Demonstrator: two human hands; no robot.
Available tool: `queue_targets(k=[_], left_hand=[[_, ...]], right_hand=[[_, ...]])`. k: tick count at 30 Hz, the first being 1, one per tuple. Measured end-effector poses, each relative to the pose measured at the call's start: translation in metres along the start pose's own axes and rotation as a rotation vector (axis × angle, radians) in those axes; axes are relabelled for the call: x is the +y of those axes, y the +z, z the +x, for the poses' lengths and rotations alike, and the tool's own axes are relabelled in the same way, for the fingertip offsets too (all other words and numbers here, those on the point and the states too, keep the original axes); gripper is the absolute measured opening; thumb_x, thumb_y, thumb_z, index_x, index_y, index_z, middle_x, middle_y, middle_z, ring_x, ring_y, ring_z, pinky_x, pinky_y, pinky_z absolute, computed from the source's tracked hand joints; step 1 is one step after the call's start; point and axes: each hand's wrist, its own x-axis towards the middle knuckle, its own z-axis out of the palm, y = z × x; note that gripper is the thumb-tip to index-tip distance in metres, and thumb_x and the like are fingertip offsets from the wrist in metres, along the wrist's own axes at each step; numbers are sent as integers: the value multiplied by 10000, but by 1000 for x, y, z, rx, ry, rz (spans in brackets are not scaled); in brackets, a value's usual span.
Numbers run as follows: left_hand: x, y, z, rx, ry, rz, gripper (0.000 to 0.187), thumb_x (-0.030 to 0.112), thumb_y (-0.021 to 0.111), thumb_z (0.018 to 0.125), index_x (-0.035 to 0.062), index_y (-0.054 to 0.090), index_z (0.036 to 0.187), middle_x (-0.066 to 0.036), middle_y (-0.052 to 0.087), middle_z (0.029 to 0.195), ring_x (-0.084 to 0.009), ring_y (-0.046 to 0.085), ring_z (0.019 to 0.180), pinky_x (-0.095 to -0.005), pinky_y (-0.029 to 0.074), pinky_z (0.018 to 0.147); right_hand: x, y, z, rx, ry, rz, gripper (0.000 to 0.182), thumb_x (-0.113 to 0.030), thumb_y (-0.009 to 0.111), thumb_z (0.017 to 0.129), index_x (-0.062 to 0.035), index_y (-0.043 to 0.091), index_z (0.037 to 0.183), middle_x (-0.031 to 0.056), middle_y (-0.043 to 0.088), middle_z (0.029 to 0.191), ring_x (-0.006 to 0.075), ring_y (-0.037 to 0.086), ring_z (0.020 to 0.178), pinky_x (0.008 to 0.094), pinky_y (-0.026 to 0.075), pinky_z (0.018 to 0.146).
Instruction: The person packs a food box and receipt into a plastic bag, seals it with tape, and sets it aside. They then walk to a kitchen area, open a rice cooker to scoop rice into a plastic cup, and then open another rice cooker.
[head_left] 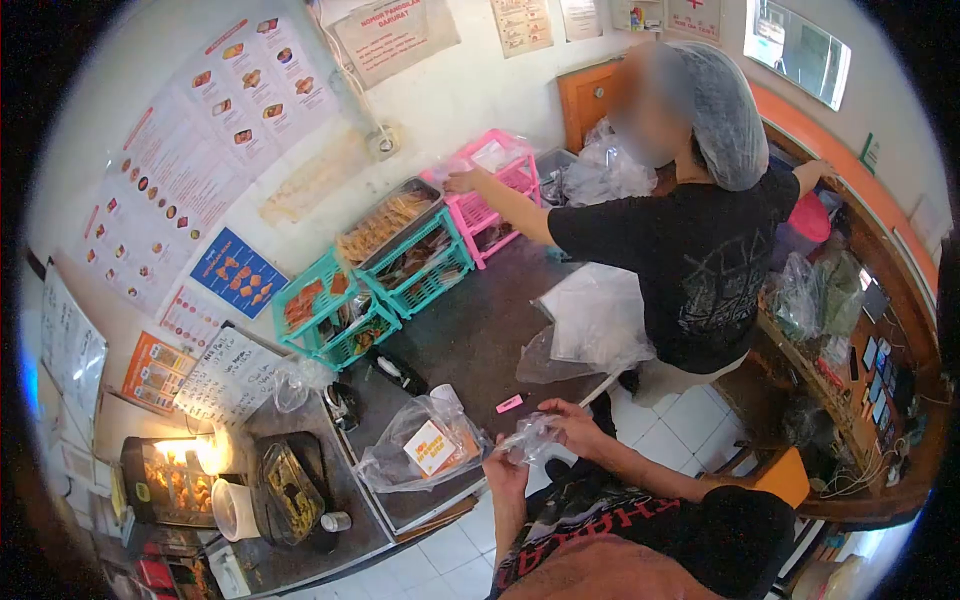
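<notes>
A crumpled clear plastic bag is stretched between my two hands, just off the table's front edge. My left hand grips its near side with bent fingers. On the other side, my right hand pinches the same plastic. Left of my hands, a larger clear bag lies on the table around a white and orange box. A white cup-like item stands beside that box. A small pink object rests on the dark tabletop beyond my hands.
Teal baskets and a pink basket line the wall, with a tray of fried food on top. A co-worker stands at right, one hand at the pink basket. White plastic sheets lie near them. A lit food warmer stands left.
</notes>
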Motion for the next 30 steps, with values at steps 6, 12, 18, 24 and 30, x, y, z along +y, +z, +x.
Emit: queue_targets(k=[6, 12, 18, 24, 30], left_hand=[[-14, 20, -22, -317, 204, 827, 411, -78, 518, 702, 6, 618, 1091, -12, 588, 863, -107, 573, 795, -227, 465, 662], [-19, 13, -18, -193, 386, 979, 158, -45, 634, 714, 27, 601, 852, 15, 574, 768, -91, 512, 688, -245, 414, 609], [-24, -3, 4, -47, 842, 755, 258, -27, 637, 773, 87, 440, 651, 61, 434, 649, -59, 404, 611, -246, 348, 534], [-33, 19, -15, -94, 540, 571, 294, -11, 639, 791, 98, 410, 641, 54, 390, 634, -68, 408, 608, -244, 348, 529], [-35, 27, 3, -65, 1069, 1375, 272, 7, 594, 728, 51, 344, 627, 6, 336, 603, -123, 336, 596, -307, 320, 524]], right_hand=[[8, -18, 11, -24, -175, -186, 186, -8, 574, 873, -59, 567, 1052, 18, 620, 899, 109, 603, 782, 266, 504, 660], [9, -11, 4, 68, -284, -366, 153, 5, 629, 824, -47, 587, 962, 13, 610, 864, 87, 574, 712, 244, 482, 598], [6, 9, -11, 49, -564, -1052, 171, -29, 691, 746, -32, 589, 884, 9, 573, 710, 90, 516, 624, 265, 438, 550], [-23, 16, 3, 223, -765, -1177, 196, 27, 646, 625, -28, 570, 797, 88, 547, 668, 172, 516, 583, 295, 416, 551], [-19, 14, 1, 131, -860, -1247, 185, 28, 618, 646, -60, 582, 805, 79, 542, 669, 180, 511, 578, 295, 412, 546]])
